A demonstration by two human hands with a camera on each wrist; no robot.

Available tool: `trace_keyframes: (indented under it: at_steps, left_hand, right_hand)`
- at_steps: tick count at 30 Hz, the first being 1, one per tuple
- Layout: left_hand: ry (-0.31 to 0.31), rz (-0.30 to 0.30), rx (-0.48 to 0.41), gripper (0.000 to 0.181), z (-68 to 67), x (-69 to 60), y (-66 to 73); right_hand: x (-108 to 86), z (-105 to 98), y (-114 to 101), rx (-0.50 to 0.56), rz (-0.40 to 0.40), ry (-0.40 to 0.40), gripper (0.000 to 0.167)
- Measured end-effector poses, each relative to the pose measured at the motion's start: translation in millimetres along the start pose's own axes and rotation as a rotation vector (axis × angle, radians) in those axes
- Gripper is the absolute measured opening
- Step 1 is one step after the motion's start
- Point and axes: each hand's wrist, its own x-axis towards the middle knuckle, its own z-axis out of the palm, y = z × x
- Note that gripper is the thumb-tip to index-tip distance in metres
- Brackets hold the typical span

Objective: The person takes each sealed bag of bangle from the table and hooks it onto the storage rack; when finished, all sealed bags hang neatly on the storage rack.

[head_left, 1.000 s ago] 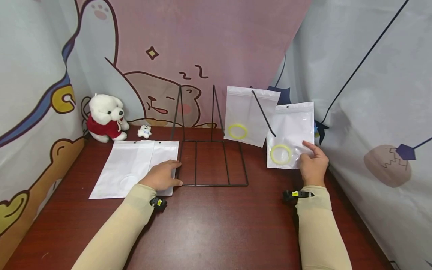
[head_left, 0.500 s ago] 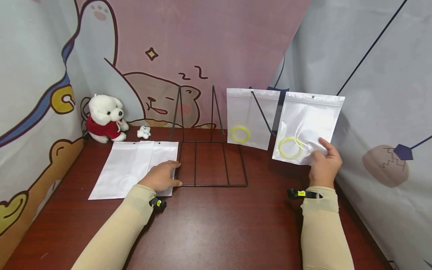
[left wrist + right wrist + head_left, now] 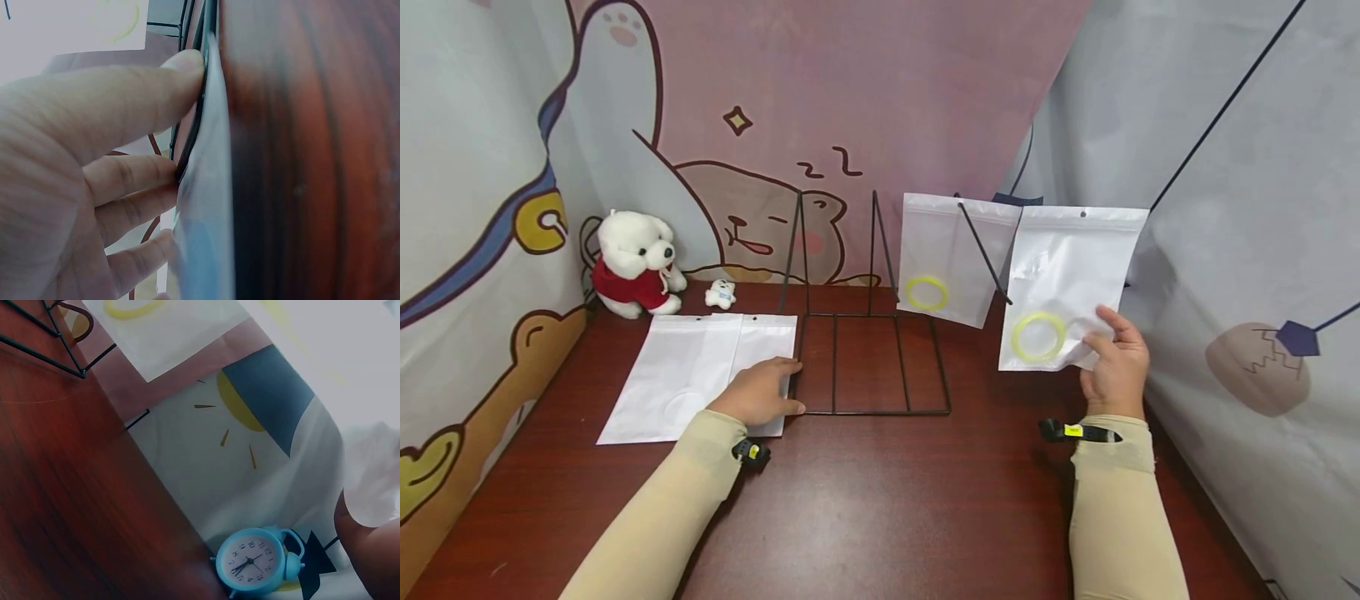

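Nearest, your left hand (image 3: 758,392) has its thumb and fingers extended against the side wire of the black rack (image 3: 872,412); the 2 flat bags (image 3: 691,367) lie beneath and left of those fingers. Your right hand (image 3: 1118,367) pinches the held bag (image 3: 1071,267) near its lower right corner, most of it rising above and left of your fingertips. Since 0.5 s ago, it has shifted leftward, so its hole seems nearer the slanting rod (image 3: 985,254), though not threaded. Beyond those fingers, leftward, that rod carries 1 hanging bag (image 3: 947,250).
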Motion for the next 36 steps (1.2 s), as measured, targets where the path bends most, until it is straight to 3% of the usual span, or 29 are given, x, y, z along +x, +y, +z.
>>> trace_keyframes:
  at_steps: [9,16,24,36]
  left_hand:
    - [-0.002,0.000,-0.004,0.078,0.5,0.7,-0.1]
    - [-0.009,-0.003,-0.012,0.079,0.0,-0.1,0.6]
    - [-0.003,0.000,-0.004,0.078,1.4,1.2,-1.7]
    - [-0.001,0.005,-0.011,0.078,0.1,-1.1,-0.8]
  right_hand:
    - [-5.6,1,4,-0.014,0.053,-0.133,0.046]
    - [-10.3,3,4,-0.082,0.073,-0.221,0.043]
    - [-12.2,5,4,-0.064,0.061,-0.206,0.044]
    - [-11.3,2,6,-0.145,0.065,-0.198,0.039]
